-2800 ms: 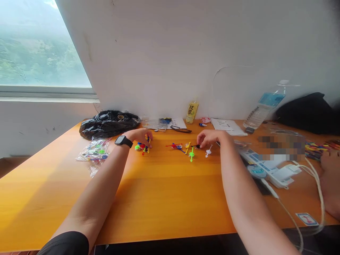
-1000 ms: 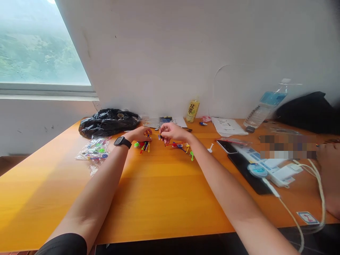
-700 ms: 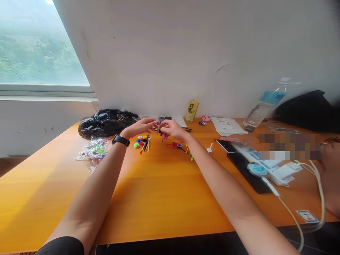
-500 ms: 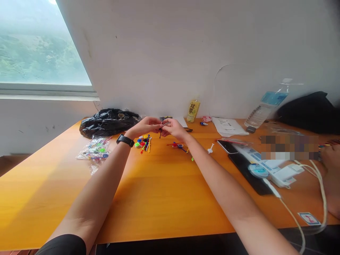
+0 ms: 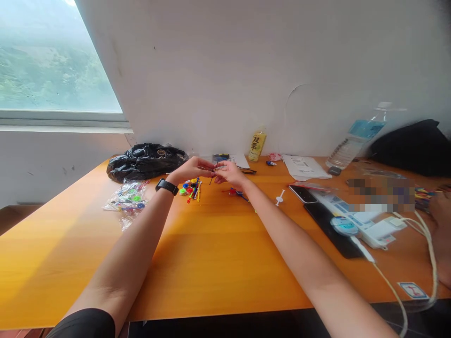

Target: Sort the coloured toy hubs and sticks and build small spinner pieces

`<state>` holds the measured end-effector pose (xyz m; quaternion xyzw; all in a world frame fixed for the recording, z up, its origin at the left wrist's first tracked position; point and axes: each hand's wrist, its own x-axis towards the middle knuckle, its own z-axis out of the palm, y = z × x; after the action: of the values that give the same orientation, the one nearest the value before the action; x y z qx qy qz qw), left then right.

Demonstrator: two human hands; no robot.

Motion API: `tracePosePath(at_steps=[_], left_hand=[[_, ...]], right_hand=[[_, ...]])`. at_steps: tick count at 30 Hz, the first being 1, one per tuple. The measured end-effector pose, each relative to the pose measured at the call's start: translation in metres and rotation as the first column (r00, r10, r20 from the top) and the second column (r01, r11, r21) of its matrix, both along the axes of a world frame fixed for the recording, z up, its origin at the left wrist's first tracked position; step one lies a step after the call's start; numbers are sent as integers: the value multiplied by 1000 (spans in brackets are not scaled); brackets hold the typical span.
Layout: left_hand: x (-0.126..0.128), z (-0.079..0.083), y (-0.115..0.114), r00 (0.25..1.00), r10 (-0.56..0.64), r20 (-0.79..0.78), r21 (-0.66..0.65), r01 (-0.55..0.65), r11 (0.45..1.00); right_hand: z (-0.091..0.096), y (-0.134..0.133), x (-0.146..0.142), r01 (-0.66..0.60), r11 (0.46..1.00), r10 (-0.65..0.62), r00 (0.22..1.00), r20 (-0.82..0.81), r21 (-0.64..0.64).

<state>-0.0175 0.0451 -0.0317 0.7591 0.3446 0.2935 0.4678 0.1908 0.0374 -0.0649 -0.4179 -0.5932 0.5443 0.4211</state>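
My left hand (image 5: 193, 168) and my right hand (image 5: 229, 172) are raised together above the orange table (image 5: 211, 253), fingertips pinched on a thin black stick piece (image 5: 213, 174) held between them. Under my left hand lies a small pile of coloured caps and sticks (image 5: 190, 190). A few more coloured pieces (image 5: 235, 192) lie below my right hand. A white stick piece (image 5: 279, 197) lies alone to the right. My left wrist carries a black watch (image 5: 165, 186).
A clear bag of coloured pieces (image 5: 127, 203) and a black plastic bag (image 5: 143, 162) sit at the left. A yellow bottle (image 5: 257, 146), papers (image 5: 304, 167), water bottle (image 5: 358, 139), phone (image 5: 302, 194), power strip (image 5: 352, 220) with cables fill the right. Another person's hand (image 5: 442, 234) is at the right edge.
My right hand picked up the black stick piece from the right of the loose pieces and carried it left. My left hand left the pile and rose to pinch it too.
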Motion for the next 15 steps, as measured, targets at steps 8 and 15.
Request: tracePosePath(at_steps=[8,15], left_hand=[[3,2,-3,996,86,-25,61,-84,995],[7,4,-7,998,53,-34,61,-51,997]], right_hand=[[4,-4,-3,33,997,-35,999,-29,-65],[-2,-1,-9,9,1000,-9,998,58,12]])
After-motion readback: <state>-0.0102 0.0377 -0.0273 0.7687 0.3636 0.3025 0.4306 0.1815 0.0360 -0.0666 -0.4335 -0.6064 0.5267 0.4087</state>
